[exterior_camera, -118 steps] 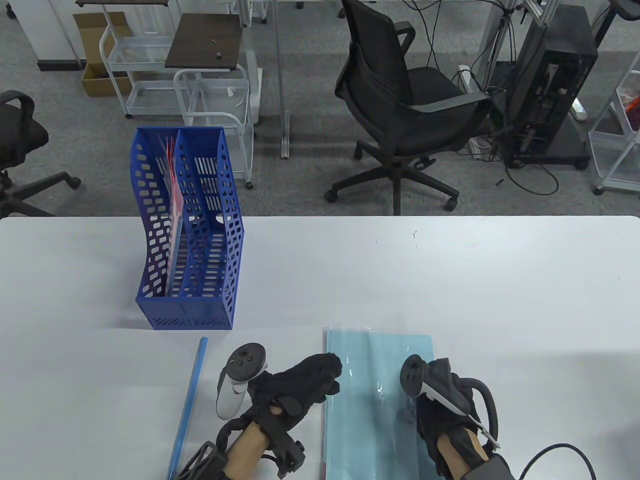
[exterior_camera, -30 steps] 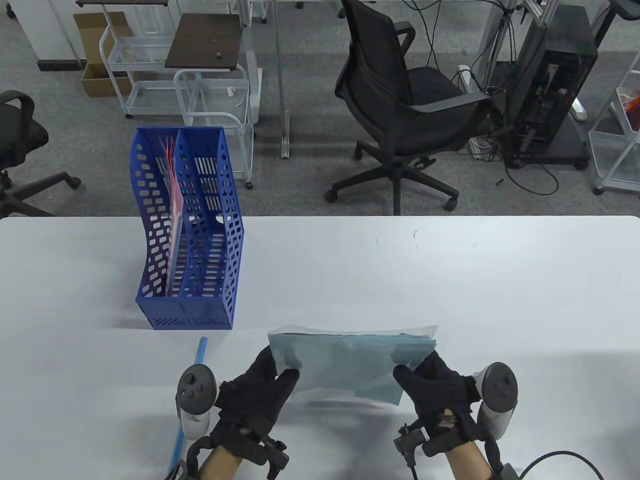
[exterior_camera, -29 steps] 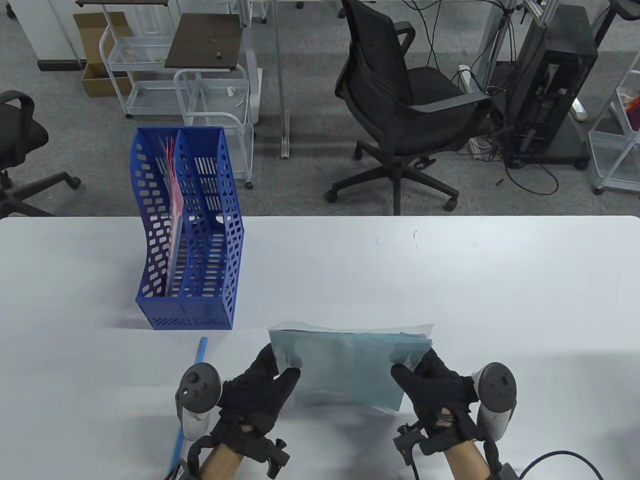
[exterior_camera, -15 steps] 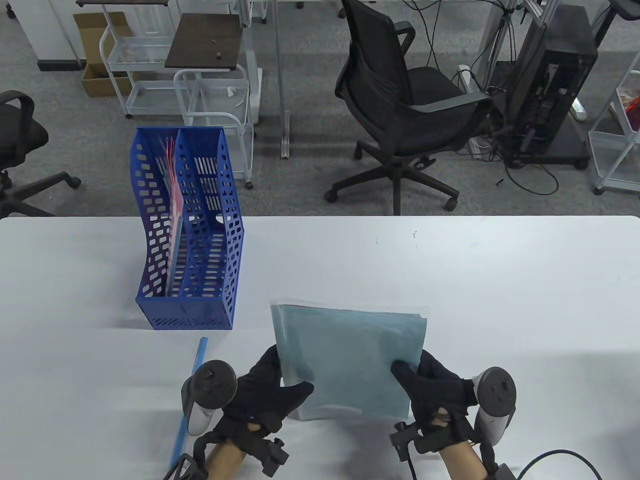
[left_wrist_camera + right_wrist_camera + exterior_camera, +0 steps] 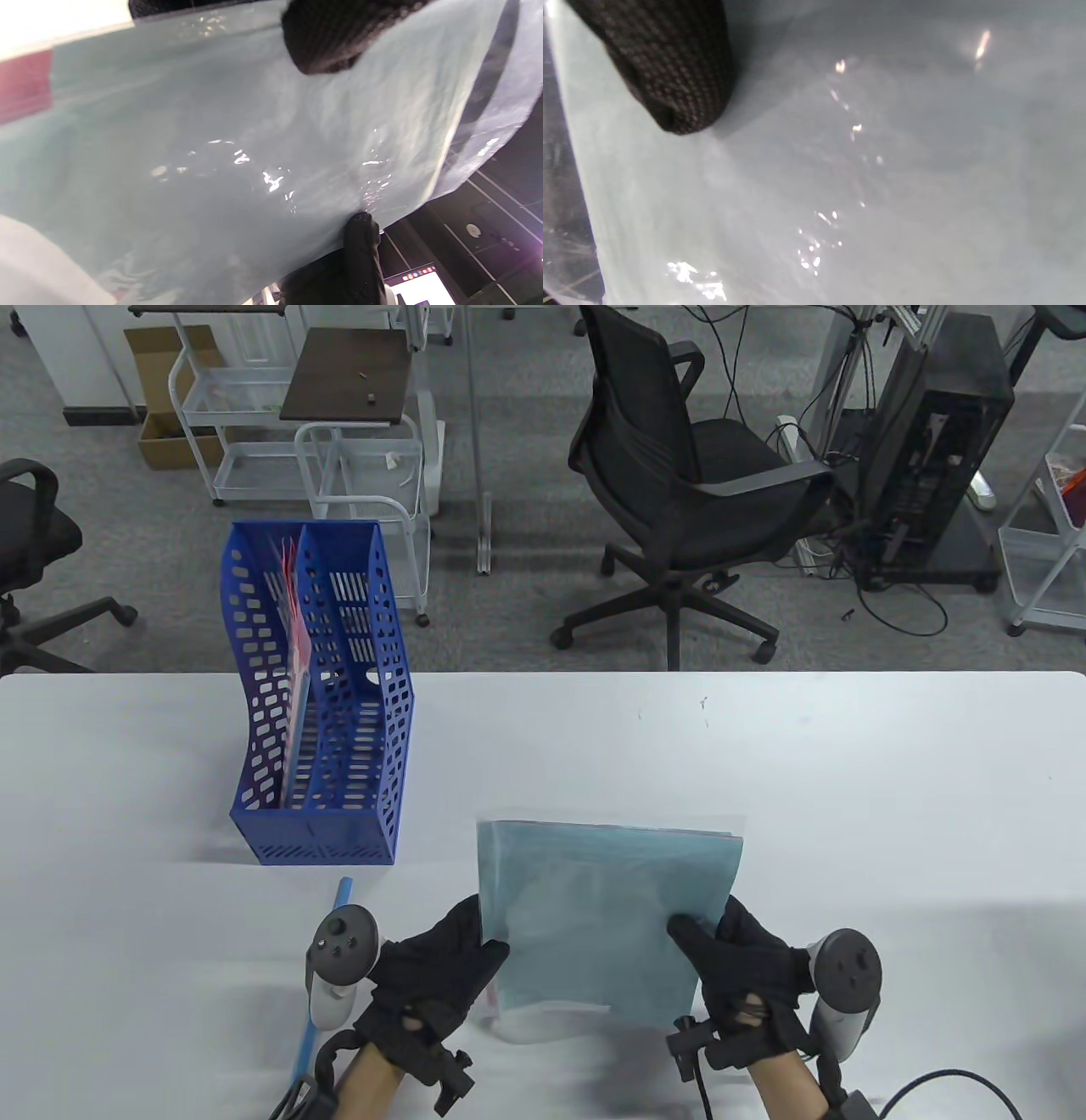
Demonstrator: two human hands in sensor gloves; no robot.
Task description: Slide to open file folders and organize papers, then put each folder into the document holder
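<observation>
A translucent light-blue file folder (image 5: 598,912) with papers inside is held upright off the white table (image 5: 764,763), its face toward the camera. My left hand (image 5: 441,963) pinches its lower left edge and my right hand (image 5: 730,959) pinches its lower right edge. The folder (image 5: 203,161) fills the left wrist view, with a gloved fingertip (image 5: 322,38) pressed on it. It (image 5: 861,169) also fills the right wrist view under a fingertip (image 5: 670,72). The folder's blue slide bar (image 5: 318,984) lies on the table by my left hand. A blue document holder (image 5: 318,712) stands at the left, a red folder (image 5: 293,645) in its left slot.
Office chairs, carts and a computer tower stand on the floor beyond the table's far edge. A cable (image 5: 942,1082) trails from my right wrist at the bottom right.
Both hands have lifted the folder off the table, stood it up and raised it slightly; it shifted a little to the right over the last half second.
</observation>
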